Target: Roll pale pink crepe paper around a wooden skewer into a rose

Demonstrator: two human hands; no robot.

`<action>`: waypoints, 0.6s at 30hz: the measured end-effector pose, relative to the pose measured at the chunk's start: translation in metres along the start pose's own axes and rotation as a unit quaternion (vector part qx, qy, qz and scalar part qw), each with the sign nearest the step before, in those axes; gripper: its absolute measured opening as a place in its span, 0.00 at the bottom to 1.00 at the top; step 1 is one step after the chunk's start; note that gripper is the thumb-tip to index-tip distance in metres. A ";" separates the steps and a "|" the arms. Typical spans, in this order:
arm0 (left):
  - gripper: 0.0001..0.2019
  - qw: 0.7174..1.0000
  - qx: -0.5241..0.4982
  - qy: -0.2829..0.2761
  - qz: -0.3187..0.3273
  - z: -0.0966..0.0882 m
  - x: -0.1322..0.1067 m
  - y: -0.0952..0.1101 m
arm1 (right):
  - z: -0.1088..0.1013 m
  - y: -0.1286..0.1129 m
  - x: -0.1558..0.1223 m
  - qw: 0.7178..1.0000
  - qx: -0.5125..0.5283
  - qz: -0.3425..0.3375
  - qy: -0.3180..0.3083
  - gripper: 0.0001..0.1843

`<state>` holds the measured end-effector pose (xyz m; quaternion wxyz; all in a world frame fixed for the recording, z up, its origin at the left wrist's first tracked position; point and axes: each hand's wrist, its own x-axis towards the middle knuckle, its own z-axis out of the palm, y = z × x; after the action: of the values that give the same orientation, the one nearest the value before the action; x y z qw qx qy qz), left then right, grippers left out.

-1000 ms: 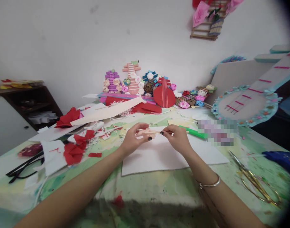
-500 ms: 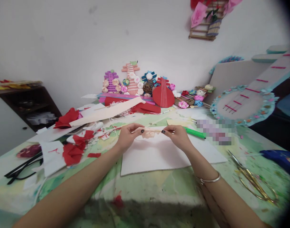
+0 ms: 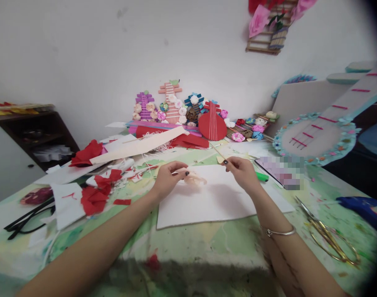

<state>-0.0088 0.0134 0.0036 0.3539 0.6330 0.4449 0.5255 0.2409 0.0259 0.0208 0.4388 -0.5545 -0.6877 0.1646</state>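
Observation:
Between the thumb and fingers of my left hand (image 3: 170, 178) is a pale peach piece of crinkled paper (image 3: 196, 178), its free edge hanging curled to the right. My right hand (image 3: 242, 173) pinches a thin wooden stick (image 3: 217, 152) that slants up and to the left, apart from the paper. Both hands are over a white board (image 3: 213, 206) lying on the table. A green marker (image 3: 262, 177) is partly hidden behind my right hand.
Gold-handled scissors (image 3: 327, 233) and a blue glue gun (image 3: 363, 210) lie at the right. Red paper scraps (image 3: 95, 200) and black-framed glasses (image 3: 30, 220) are at the left. Paper instruments, one a red lute (image 3: 212, 121), line the wall. A phone (image 3: 275, 171) lies beyond the board.
My right hand has moved right and drawn the stick away from the peach paper, tipping it upward. The paper stays in my left hand, which has barely moved.

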 end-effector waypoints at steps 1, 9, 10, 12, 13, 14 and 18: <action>0.12 1.000 0.001 -0.008 0.003 0.002 -0.001 0.000 | 0.006 -0.006 -0.003 1.000 0.020 -0.013 -0.010 0.14; 0.14 0.997 -0.051 -0.060 0.015 0.015 -0.013 0.009 | 0.043 -0.057 -0.034 0.988 0.063 -0.105 -0.094 0.10; 0.14 0.995 -0.068 -0.070 0.017 0.016 -0.014 0.009 | 0.044 -0.059 -0.035 0.988 0.057 -0.106 -0.096 0.09; 0.15 0.993 -0.086 -0.083 0.017 0.016 -0.014 0.010 | 0.044 -0.061 -0.036 0.988 0.053 -0.098 -0.102 0.08; 0.14 0.992 -0.089 -0.083 0.015 0.016 -0.014 0.010 | 0.043 -0.060 -0.035 0.989 0.054 -0.090 -0.106 0.08; 0.14 0.993 -0.090 -0.081 0.011 0.016 -0.014 0.010 | 0.043 -0.058 -0.035 0.989 0.057 -0.082 -0.109 0.08; 0.14 0.994 -0.081 -0.067 -0.016 0.016 -0.014 0.011 | 0.042 -0.051 -0.032 0.988 0.067 -0.061 -0.121 0.08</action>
<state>0.0081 -0.0033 0.0058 0.4417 0.6289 0.3859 0.5103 0.1759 -0.0093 0.0202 0.3975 -0.4564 -0.7560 0.2493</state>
